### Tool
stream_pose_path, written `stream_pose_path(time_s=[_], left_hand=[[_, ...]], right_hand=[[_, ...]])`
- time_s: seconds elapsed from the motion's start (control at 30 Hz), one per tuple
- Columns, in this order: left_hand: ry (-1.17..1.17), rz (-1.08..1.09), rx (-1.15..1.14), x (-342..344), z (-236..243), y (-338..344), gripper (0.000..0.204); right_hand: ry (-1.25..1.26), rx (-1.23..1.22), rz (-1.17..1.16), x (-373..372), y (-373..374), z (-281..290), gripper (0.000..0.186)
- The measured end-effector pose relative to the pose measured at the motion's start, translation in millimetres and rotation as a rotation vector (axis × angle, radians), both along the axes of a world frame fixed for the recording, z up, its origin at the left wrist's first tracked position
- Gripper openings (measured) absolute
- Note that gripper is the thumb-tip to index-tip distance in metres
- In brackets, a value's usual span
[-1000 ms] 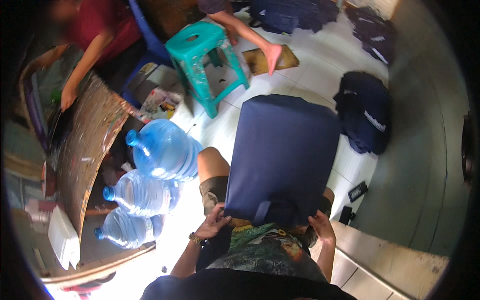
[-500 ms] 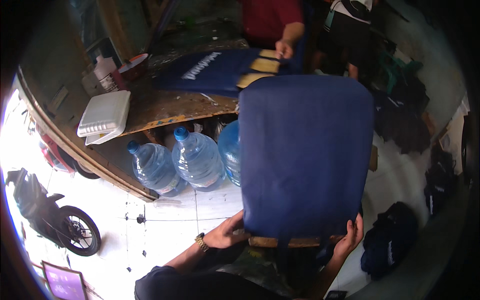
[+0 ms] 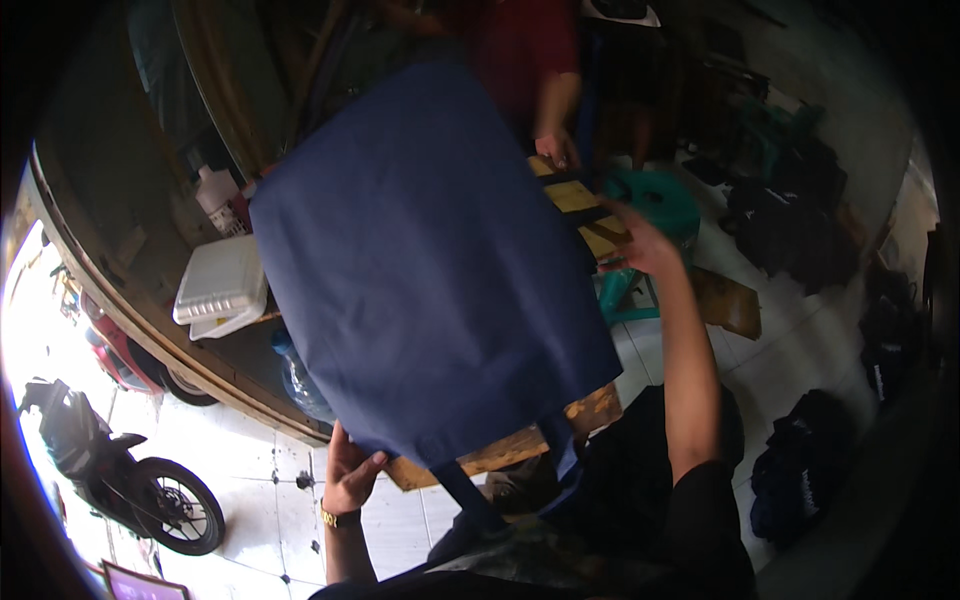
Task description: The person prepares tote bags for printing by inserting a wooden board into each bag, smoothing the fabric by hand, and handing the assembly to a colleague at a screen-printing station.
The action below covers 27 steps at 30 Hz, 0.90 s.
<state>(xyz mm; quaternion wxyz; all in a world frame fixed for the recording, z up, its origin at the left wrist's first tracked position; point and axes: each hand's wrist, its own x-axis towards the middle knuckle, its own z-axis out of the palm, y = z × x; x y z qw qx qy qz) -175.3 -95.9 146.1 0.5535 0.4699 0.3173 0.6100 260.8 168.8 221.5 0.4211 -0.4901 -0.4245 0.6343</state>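
Note:
A navy fabric tote bag (image 3: 440, 270) fits over a wooden board (image 3: 500, 450), whose bare end shows below the bag's opening with two straps hanging down. My left hand (image 3: 352, 475) is closed on the bag's lower left corner, thumb on top. My right hand (image 3: 640, 245) reaches past the bag's right side and grips the bare end of a second wooden board (image 3: 575, 198), crossed by dark straps. A co-worker's hand (image 3: 556, 148) touches the far edge of that same board. The first bag hides most of the second board.
At left are a white foam box (image 3: 222, 280), a pink-labelled bottle (image 3: 220, 200) and a large water bottle (image 3: 300, 375). A green stool (image 3: 655, 205) stands beyond my right hand. Dark bags (image 3: 795, 470) lie on the floor at right. A motorcycle (image 3: 140, 480) stands lower left.
The tote bag has swung left and tilted, now covering the table and most water bottles. My right hand has left its lower corner and taken hold of the second board.

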Motion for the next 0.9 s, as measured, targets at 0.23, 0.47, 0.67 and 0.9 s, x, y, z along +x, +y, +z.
stream_pose_path(time_s=[0.23,0.47,0.67,0.9], left_hand=[[0.000,0.094,-0.043,-19.5,-8.7,-20.6,0.074],[-0.103,0.095,-0.041,-21.8,18.3,7.6,0.060],[-0.020,0.152,-0.074,-31.5,46.0,85.4,0.045],[1.282,0.661,0.540,-81.7,17.0,146.8,0.056]], right_hand=[[0.156,0.116,-0.136,7.6,-12.1,-42.4,0.029],[0.501,0.258,-0.508,95.5,-208.9,-130.1,0.034],[0.213,0.313,-1.022,134.8,-351.0,-126.4,0.025],[-0.186,0.452,-1.414,106.1,-423.8,-123.1,0.034]])
